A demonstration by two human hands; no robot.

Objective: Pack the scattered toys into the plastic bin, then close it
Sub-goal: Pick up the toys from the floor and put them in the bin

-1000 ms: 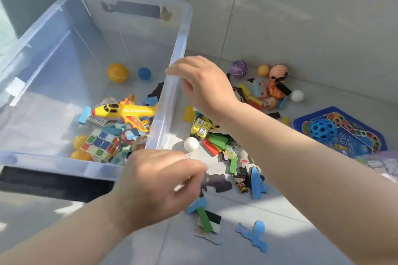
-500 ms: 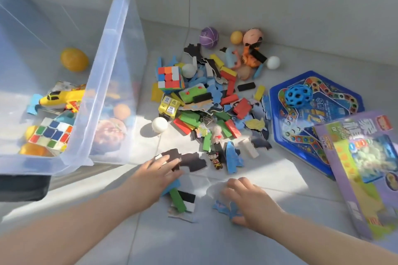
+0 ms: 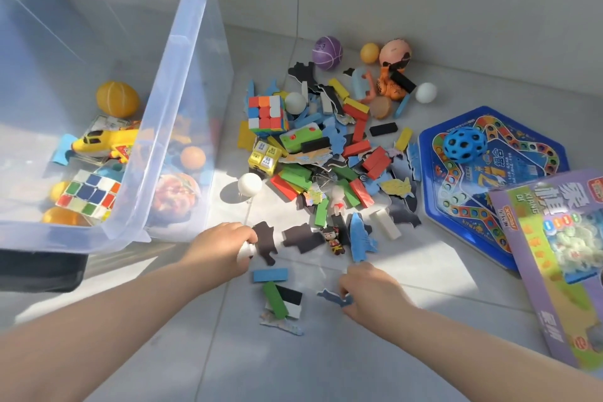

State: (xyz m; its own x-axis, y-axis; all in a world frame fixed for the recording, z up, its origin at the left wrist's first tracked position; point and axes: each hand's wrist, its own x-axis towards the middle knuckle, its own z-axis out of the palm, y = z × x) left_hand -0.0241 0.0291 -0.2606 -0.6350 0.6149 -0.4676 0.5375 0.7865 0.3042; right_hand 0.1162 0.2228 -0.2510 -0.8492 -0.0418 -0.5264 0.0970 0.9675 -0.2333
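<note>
Both hands dropped from the clear plastic bin to the floor: left hand fingers clutch a white piece, right hand pinches a blue flat cutout. More packing ahead.

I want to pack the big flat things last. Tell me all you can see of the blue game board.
The blue game board is a flat, glossy, roughly hexagonal piece with a raised darker rim and a printed winding track of coloured circles. It lies face up on the grey floor, right of the toy pile. A blue holed ball rests on it, and the purple box overlaps its lower right edge.
</note>
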